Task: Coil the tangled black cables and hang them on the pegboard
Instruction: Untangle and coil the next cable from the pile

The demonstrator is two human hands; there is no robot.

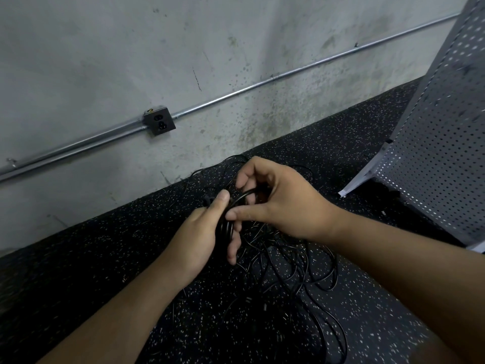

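Left hand (202,237) is curled round a small black cable coil (226,228) standing roughly upright, right hand (283,203) pinches the strand (242,196) arching off its top, loose tangle (301,269) sprawls on the floor (105,258) beneath.

In front of you rises a grey concrete wall (105,48), stained and spotted dark near its foot. A metal conduit (262,84) runs slantwise across it and meets a dark outlet box (159,124) with two sockets; left of the box, two pipes run side by side. Under you lies a black rubber floor (78,258) flecked with white.
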